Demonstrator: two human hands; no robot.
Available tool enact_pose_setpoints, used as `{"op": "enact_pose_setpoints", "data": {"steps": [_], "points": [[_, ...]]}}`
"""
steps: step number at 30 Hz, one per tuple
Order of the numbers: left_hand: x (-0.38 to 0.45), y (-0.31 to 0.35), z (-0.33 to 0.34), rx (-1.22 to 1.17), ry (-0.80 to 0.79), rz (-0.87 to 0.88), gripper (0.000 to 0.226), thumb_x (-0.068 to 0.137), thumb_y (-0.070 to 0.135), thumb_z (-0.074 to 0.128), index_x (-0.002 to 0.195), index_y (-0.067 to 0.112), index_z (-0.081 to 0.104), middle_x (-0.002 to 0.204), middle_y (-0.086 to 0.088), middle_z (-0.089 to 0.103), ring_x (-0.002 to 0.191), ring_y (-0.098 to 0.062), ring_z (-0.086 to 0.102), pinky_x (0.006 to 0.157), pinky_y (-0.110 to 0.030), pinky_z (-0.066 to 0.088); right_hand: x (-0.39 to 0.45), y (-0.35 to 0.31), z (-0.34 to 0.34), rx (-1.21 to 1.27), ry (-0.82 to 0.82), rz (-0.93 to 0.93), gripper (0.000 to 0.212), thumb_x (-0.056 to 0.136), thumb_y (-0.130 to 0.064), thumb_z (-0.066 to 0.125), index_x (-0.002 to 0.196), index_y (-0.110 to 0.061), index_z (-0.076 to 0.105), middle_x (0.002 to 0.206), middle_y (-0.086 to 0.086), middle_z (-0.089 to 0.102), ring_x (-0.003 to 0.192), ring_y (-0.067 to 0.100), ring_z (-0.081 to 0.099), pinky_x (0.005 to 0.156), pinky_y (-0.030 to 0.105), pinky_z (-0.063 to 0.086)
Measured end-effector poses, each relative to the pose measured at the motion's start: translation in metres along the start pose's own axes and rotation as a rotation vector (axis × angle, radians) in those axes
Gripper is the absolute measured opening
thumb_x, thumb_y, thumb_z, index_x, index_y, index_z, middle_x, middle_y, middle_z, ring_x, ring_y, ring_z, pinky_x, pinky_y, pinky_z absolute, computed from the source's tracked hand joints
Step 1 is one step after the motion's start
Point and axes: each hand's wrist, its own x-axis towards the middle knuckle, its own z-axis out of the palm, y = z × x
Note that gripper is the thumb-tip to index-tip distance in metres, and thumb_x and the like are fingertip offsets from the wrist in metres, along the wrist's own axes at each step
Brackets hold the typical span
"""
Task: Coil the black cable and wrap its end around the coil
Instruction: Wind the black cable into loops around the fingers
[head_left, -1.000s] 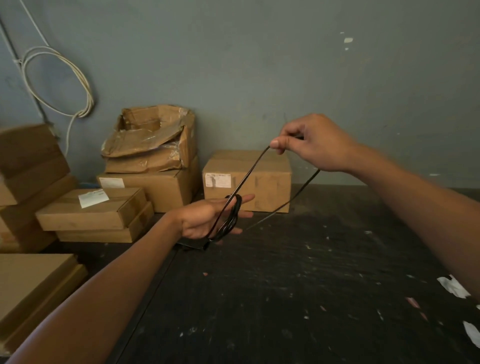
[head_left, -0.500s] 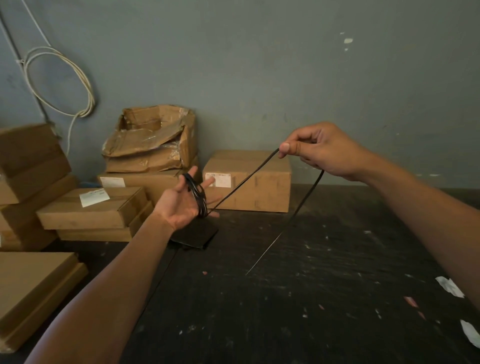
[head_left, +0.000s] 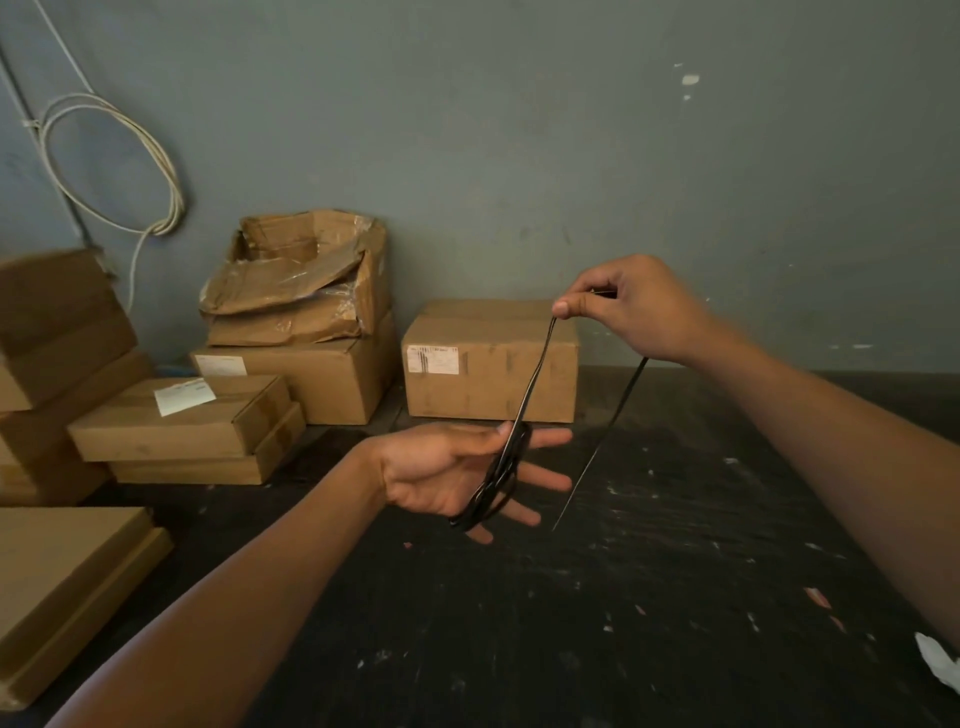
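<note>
The black cable is wound in several loops around the fingers of my left hand, which is held palm up with fingers spread over the dark table. From the coil a strand rises to my right hand, which pinches it between thumb and forefinger, up and to the right. The free tail hangs down from under my right hand, its tip just above the table.
The dark scuffed table runs to a grey wall. Cardboard boxes stand at the back centre and in stacks along the left. A white cable loop hangs on the wall. White paper scraps lie at the right edge.
My left hand has turned from upright to palm up and moved right and lower with the coil. My right hand has shifted slightly left, holding the strand steeper.
</note>
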Motion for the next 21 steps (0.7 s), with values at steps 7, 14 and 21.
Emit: {"op": "enact_pose_setpoints", "data": {"steps": [7,14,21], "points": [[0.0,0.014,0.019,-0.12,-0.215,0.191,0.059,0.098,0.045,0.043,0.154,0.039,0.023,0.162,-0.013,0.022,0.145,-0.052,0.013,0.108,-0.075,0.011,-0.02,0.022,0.017,0.133,-0.043,0.097,0.01,0.089,-0.029,0.064,0.081,-0.03,0.07,0.084,0.0,0.073,0.086,0.018,0.068,0.081,0.039,0.054],[0.004,0.033,0.016,-0.183,-0.154,0.323,0.054,0.099,0.045,0.03,0.153,0.042,0.024,0.162,-0.011,0.025,0.144,-0.05,0.018,0.104,-0.072,0.019,-0.088,0.035,0.098,0.194,-0.32,0.181,0.027,0.101,-0.011,0.045,0.12,-0.008,0.063,0.12,0.012,0.065,0.113,0.024,0.061,0.099,0.046,0.048],[0.005,0.033,-0.006,-0.279,0.026,0.389,0.051,0.1,0.051,0.02,0.151,0.045,0.025,0.162,-0.01,0.026,0.143,-0.052,0.023,0.101,-0.075,0.023,-0.137,-0.012,0.143,0.251,-0.625,0.168,0.023,0.104,-0.032,0.037,0.123,-0.033,0.051,0.075,0.006,0.052,0.059,0.013,0.047,0.053,0.033,0.042]]}}
